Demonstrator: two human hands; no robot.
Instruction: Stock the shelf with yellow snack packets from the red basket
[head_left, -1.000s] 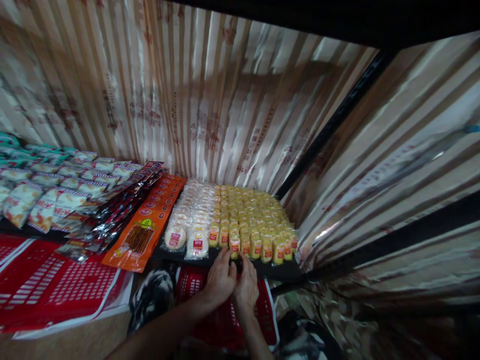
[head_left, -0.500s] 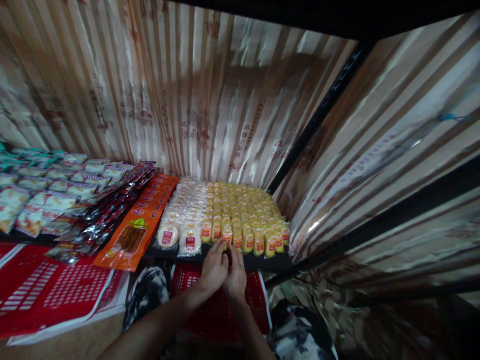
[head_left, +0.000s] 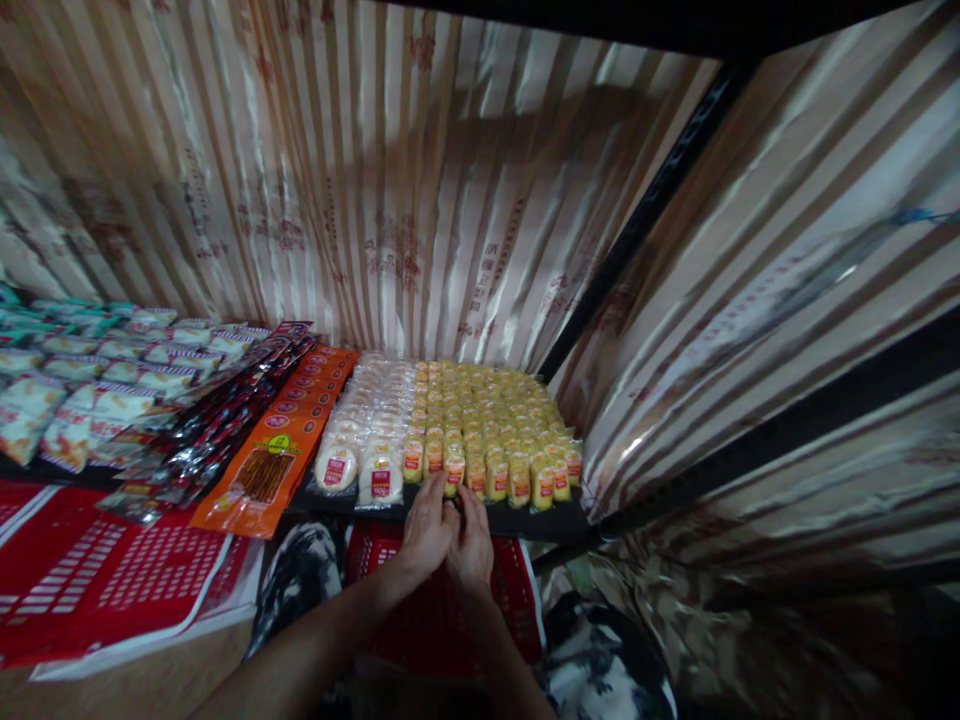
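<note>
Side by side at the shelf's front edge, my left hand (head_left: 427,526) and my right hand (head_left: 471,545) nearly touch each other. Their fingertips close in from both sides on the lower part of a small yellow wrapped snack (head_left: 454,468) with an orange-red label, in the front row. Dense rows of the same yellow snacks (head_left: 495,410) stretch back behind it. To their left are rows of round white rice crackers (head_left: 380,480) in clear wrappers. My fingers partly cover the gripped snack's base.
Left of the crackers lie an orange packet of brown sticks (head_left: 262,475), dark red packets (head_left: 217,420) and white snack bags (head_left: 97,420). Red baskets (head_left: 127,560) sit below the black shelf (head_left: 517,517). A black post (head_left: 637,230) rises at the right before striped sheeting (head_left: 420,180).
Both hands stay at the same yellow snack, with hardly any movement. The camera view has shifted very slightly.
</note>
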